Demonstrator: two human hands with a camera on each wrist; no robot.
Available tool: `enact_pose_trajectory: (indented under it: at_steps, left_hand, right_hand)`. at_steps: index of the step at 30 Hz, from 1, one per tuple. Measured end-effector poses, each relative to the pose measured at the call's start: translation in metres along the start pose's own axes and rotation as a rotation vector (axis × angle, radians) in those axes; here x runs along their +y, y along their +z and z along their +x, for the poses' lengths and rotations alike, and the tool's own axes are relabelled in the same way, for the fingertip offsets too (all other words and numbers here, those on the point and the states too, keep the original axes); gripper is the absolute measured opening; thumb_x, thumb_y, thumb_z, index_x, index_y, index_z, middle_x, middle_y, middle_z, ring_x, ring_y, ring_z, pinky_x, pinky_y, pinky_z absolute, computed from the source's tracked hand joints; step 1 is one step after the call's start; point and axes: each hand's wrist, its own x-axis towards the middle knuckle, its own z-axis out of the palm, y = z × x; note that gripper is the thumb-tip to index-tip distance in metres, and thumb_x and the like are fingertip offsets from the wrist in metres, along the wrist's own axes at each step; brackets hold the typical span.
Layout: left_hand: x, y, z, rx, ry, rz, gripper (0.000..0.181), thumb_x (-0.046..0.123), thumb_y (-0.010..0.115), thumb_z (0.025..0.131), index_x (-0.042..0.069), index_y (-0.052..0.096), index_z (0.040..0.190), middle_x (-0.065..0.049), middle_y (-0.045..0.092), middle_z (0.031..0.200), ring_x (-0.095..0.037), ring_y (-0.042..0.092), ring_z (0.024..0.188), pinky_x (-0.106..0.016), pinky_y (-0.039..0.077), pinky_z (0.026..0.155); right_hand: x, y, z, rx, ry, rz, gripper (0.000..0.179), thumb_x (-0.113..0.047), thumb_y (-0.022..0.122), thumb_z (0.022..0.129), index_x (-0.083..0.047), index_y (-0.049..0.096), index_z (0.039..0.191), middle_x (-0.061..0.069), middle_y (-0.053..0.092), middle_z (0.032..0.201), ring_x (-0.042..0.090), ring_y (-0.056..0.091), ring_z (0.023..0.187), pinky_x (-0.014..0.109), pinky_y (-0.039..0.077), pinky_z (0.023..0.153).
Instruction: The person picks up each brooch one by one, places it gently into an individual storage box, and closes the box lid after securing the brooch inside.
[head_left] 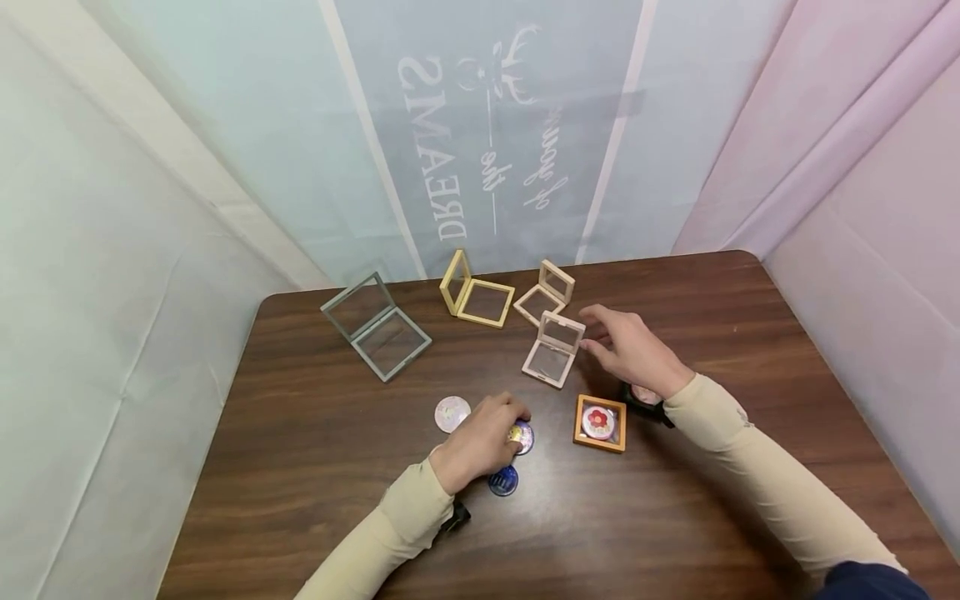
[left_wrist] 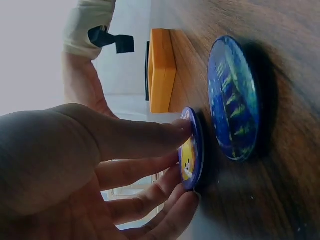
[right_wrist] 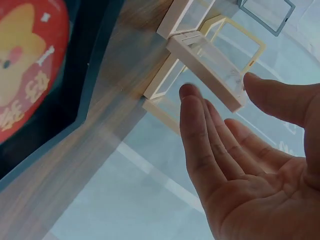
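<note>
My left hand [head_left: 480, 442] pinches a round purple-blue pin badge [left_wrist: 188, 150] with a yellow figure, thumb at one side and fingertips at the other. A dark blue badge [head_left: 503, 481] lies just nearer, and a pale pink badge [head_left: 452, 413] lies left of the hand. Beside the raised lid of a pale pink display frame [head_left: 548, 363], my right hand [head_left: 637, 350] hovers, fingers extended and thumb apart, holding nothing. That frame stands unfolded on the table. Whether the right fingertips touch its lid I cannot tell.
Unfolded frames in grey-green [head_left: 392, 343], yellow [head_left: 486, 302] and beige [head_left: 540, 303] stand along the back. An orange frame [head_left: 600, 423] holds a red-flower badge. A dark frame [right_wrist: 82, 95] with a red badge sits partly under the right wrist. Curtains hang behind the brown table [head_left: 300, 467].
</note>
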Motion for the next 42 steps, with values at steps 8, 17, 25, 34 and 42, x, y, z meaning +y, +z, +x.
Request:
enact_pose_trajectory:
  at_steps: [8,17,25,34,42]
  left_hand:
    - [0.003,0.001,0.006,-0.011,-0.035,-0.011,0.024,0.007,0.083,0.084,0.010,0.074,0.107,-0.003,0.071,0.105,-0.020,0.068,0.097,-0.032,0.057,0.085]
    - [0.000,0.001,0.011,-0.019,-0.071,-0.114,0.016,0.003,0.076,0.086,0.013,0.071,0.097,0.000,0.070,0.089,-0.011,0.057,0.077,-0.027,0.049,0.064]
    - [-0.002,-0.007,0.017,0.010,-0.061,-0.221,0.017,-0.004,0.067,0.096,0.007,0.075,0.106,-0.005,0.075,0.095,-0.009,0.058,0.074,-0.023,0.050,0.065]
    - [-0.008,-0.013,0.031,0.038,-0.051,-0.330,0.013,0.003,0.069,0.101,0.005,0.074,0.113,-0.010,0.078,0.106,-0.019,0.074,0.096,-0.025,0.059,0.081]
    - [-0.022,-0.020,0.048,-0.037,-0.113,-0.525,0.017,0.008,0.068,0.105,0.007,0.072,0.121,-0.011,0.075,0.112,-0.011,0.074,0.083,-0.021,0.057,0.070]
  right_hand:
    - [0.005,0.002,0.005,0.046,-0.007,-0.040,0.023,0.002,0.069,0.100,0.005,0.069,0.122,0.019,0.079,0.104,0.032,0.078,0.092,0.047,0.063,0.077]
    - [0.006,0.000,0.007,0.082,-0.001,-0.073,0.015,0.002,0.066,0.098,0.004,0.074,0.111,0.015,0.079,0.093,0.024,0.075,0.082,0.037,0.058,0.068]
    - [0.009,-0.008,0.007,0.121,0.004,-0.073,0.012,0.003,0.068,0.095,0.004,0.074,0.105,0.015,0.079,0.088,0.022,0.074,0.077,0.034,0.056,0.065]
    - [0.015,-0.013,0.000,0.113,0.069,-0.053,0.013,0.001,0.067,0.097,0.003,0.073,0.108,0.016,0.079,0.092,0.024,0.075,0.081,0.034,0.058,0.069]
    - [0.019,-0.008,-0.010,0.113,0.095,-0.048,0.012,-0.002,0.068,0.097,0.002,0.073,0.107,0.013,0.079,0.089,0.022,0.075,0.080,0.033,0.059,0.069]
